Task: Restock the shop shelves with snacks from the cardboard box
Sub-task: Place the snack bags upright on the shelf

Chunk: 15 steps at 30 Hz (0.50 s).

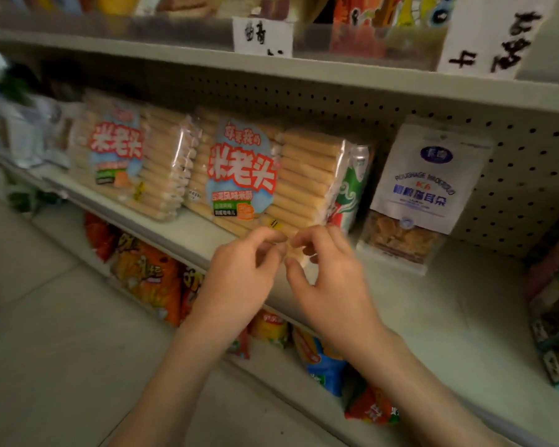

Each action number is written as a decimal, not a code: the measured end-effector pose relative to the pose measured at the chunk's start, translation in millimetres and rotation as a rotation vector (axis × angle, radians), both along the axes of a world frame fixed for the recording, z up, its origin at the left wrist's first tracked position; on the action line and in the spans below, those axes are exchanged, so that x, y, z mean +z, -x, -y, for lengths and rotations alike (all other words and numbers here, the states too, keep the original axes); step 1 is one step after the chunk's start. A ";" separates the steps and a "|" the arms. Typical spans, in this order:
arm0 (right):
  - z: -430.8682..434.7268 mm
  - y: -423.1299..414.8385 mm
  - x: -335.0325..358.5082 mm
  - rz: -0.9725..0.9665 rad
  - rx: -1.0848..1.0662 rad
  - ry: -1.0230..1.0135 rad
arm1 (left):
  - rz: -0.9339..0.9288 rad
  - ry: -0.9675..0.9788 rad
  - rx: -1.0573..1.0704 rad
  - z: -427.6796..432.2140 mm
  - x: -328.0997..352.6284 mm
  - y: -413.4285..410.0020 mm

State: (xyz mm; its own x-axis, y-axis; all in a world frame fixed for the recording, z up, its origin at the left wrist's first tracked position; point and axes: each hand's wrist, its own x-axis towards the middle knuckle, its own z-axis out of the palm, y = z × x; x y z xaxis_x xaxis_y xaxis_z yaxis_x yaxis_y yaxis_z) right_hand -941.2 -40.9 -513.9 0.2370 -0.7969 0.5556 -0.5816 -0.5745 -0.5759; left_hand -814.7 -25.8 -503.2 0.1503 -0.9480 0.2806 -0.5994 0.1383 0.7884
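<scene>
Pinching the lower edge of a rice-roll pack [271, 175], the left hand [239, 275] and the right hand [333, 279] meet in front of the middle shelf [191, 233]. On each hand the thumb and the first fingers [268, 235] are curled and closed on the clear seam at the pack's bottom right corner. The picture is a little blurred there, so I cannot tell how much of the film they hold.

The pack stands on its long edge on the shelf and leans back toward the pegboard [304, 101]. Its long axis runs left to right along the shelf, and the rolls inside lie the same way. From the fingers, the body of the pack lies up and away, a little to the left. A 2nd pack [126, 156] of the same kind stands just beside it on the left, and a green packet [352, 191] touches it or nearly touches it on the right. A white pouch [423, 175] stands farther right.

The 2 hands are about equally near, but they hold only 1 corner, so in my judgement the next move is a small push backward and to the left to make the pack sit straight. The right hand is nearer to the green packet and could knock it. The step looks almost done for this pack.
</scene>
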 end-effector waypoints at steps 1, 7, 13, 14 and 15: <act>-0.6 -11.0 3.7 -0.002 0.035 -0.046 | -0.006 -0.022 0.018 -3.0 4.3 -9.3; -4.4 -72.5 24.4 -0.069 0.249 -0.395 | 0.072 -0.278 0.090 -32.6 11.4 -67.0; -3.6 -130.3 39.1 -0.303 0.350 -0.630 | 0.050 -0.521 0.320 -53.7 29.1 -102.7; -7.3 -138.1 45.1 -0.360 0.367 -0.645 | 0.038 -0.551 0.350 -61.2 35.7 -108.2; -10.3 -143.4 53.3 -0.427 0.382 -0.659 | 0.034 -0.586 0.370 -66.4 42.6 -111.3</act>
State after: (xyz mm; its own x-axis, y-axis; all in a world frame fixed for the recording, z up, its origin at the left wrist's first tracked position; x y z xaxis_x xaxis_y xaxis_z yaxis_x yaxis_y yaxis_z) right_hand -797.8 -30.5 -460.7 0.6362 -0.7484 -0.1875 -0.6591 -0.4010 -0.6362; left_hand -703.4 40.6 -460.6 0.4928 -0.8330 -0.2514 -0.5513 -0.5224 0.6505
